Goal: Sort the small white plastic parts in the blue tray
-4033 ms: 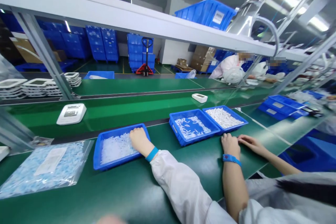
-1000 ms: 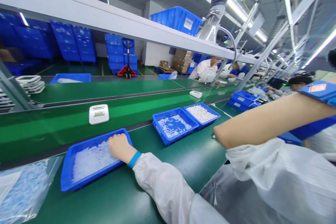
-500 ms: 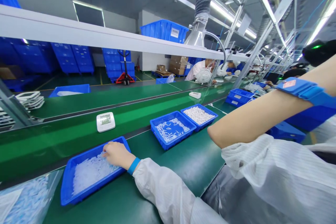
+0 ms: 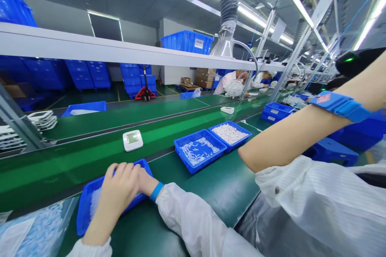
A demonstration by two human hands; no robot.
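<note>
My left hand reaches in from the lower left, back of the hand up, fingers bent and closed. Its fingers meet my right hand, which has a blue band at the wrist. Both hands are over a blue tray holding small, translucent white pieces. The right fingers are hidden behind the left hand, and anything held between the hands is out of sight. Behind the tray, a white device with a grey screen lies on the green belt.
Two blue trays with small white parts, a nearer one and a farther one, stand rightward. A bag of bluish pieces lies lower left. A co-worker's raised forearm fills the right side. A white shelf runs overhead.
My left hand has come in from the lower left and joined my right hand over the tray. The right hand stays there. The view has shifted slightly.
</note>
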